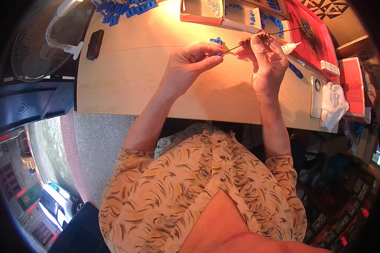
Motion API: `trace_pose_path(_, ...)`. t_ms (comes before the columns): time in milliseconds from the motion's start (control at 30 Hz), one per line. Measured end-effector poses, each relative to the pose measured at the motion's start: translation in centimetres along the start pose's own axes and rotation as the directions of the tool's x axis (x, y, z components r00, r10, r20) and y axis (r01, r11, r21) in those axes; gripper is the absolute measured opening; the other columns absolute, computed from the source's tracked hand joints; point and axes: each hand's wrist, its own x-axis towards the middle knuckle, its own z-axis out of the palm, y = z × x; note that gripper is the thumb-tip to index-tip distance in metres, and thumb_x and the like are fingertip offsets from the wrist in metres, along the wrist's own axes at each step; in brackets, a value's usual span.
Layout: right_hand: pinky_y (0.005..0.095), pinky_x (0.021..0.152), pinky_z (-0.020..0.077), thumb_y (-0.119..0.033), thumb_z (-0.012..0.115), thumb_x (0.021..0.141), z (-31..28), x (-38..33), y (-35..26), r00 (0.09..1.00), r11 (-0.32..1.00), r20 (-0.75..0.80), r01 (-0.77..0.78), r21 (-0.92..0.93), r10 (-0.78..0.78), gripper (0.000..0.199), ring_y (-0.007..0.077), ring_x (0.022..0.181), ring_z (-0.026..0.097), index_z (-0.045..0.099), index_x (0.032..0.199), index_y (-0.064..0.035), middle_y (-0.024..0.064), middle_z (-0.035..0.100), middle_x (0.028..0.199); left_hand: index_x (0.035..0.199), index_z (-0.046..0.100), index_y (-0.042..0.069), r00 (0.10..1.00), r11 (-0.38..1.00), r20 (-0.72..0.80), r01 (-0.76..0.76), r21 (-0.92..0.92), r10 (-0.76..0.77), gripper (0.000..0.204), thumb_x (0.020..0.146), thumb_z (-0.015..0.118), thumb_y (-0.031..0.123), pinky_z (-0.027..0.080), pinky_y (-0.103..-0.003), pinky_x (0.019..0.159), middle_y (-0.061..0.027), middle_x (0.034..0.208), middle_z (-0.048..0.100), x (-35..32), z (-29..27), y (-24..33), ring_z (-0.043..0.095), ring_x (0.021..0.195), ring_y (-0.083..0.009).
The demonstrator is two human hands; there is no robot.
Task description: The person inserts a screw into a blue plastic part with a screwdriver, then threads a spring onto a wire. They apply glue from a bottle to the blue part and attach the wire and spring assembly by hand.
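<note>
Above the wooden table my left hand (194,61) is closed, thumb and forefinger pinching one end of a thin dark cord-like strand (233,49), where a small blue bead-like piece (219,54) shows at the fingertips. My right hand (268,59) is closed round the middle of the same strand, and dark bead-like lumps (264,36) show at its fingers. Past this hand the strand runs on to the upper right, with a small blue piece (306,27) at its far end. A blue clip-like part (215,41) lies behind my hands. Beside my right hand is a white nozzle bottle (289,48).
Boxes of silvery beads (213,7) and blue pieces (252,17) stand at the back. Blue parts (124,8) are piled far left, near a dark oblong object (95,44). On the right are a red tray (328,46), a blue tool (296,70) and a white cloth (334,103).
</note>
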Motion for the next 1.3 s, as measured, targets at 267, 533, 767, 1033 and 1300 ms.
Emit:
trace_pose_path(267, 0.0320, 0.070, 0.0629, -0.006, 0.062, 0.102, 0.5, 0.2, 0.3, 0.999, 1.000, 0.027, 0.024, 0.005, -0.024, 0.012, 0.0194, 0.073, 0.073, 0.065, 0.105, 0.0053, 0.0158, 0.074, 0.090, 0.115, 0.074, 0.001, 0.999, 0.999, 0.018, -0.028, 0.045, 0.027, 0.021, 0.094, 0.071, -0.002, 0.054, -0.024, 0.091, -0.0069, 0.115, 0.072, -0.3, -0.7, 0.0, 0.066, 0.104, -0.0109)
trace_pose_path(533, 0.0292, 0.078, 0.0609, -0.004, 0.066, 0.099, 0.1, 0.5, -0.9, 0.970, 0.965, 0.223, 0.146, -0.216, -0.097, 0.009, 0.0164, 0.080, 0.072, 0.065, 0.103, 0.0043, 0.0124, 0.074, 0.094, 0.111, 0.076, 0.000, 0.999, 0.976, 0.010, -0.040, 0.212, 0.039, 0.017, 0.095, 0.072, 0.000, 0.054, -0.025, 0.091, -0.0057, 0.113, 0.072, -0.6, -1.3, 0.0, 0.066, 0.101, -0.0110)
trace_pose_path(767, 0.0280, 0.079, 0.0592, -0.010, 0.070, 0.098, 0.1, 1.3, 0.2, 0.938, 0.979, 0.319, -0.076, -0.190, 0.135, 0.014, 0.0134, 0.083, 0.070, 0.067, 0.103, 0.0028, 0.0081, 0.073, 0.093, 0.105, 0.078, 0.000, 0.992, 0.956, -0.125, 0.035, 0.290, 0.001, 0.015, 0.093, 0.078, 0.009, 0.054, -0.021, 0.074, -0.0024, 0.091, 0.074, -0.9, -0.1, 0.4, 0.066, 0.082, -0.0069)
trace_pose_path(1033, 0.0260, 0.069, 0.0575, -0.020, 0.071, 0.099, -0.1, 0.7, 1.6, 0.930, 0.953, 0.222, -0.264, -0.150, 0.293, 0.023, 0.0119, 0.077, 0.069, 0.069, 0.108, 0.0016, 0.0067, 0.073, 0.088, 0.100, 0.078, -0.001, 0.989, 0.948, -0.145, 0.010, 0.319, 0.038, 0.015, 0.091, 0.079, 0.010, 0.055, -0.022, 0.072, -0.0050, 0.094, 0.075, -0.3, 1.1, -0.2, 0.067, 0.082, -0.0077)
trace_pose_path(1300, 0.0256, 0.061, 0.0575, -0.020, 0.066, 0.101, -3.3, 1.2, 1.3, 0.860, 0.875, 0.215, -0.403, -0.269, 0.463, 0.024, 0.0125, 0.070, 0.069, 0.068, 0.106, 0.0033, 0.0083, 0.071, 0.085, 0.100, 0.078, -0.002, 0.999, 0.719, 0.031, -0.001, 0.695, -0.029, 0.020, 0.091, 0.080, 0.015, 0.053, -0.024, 0.076, -0.0071, 0.097, 0.075, 0.6, 0.0, 2.0, 0.067, 0.086, -0.0095)
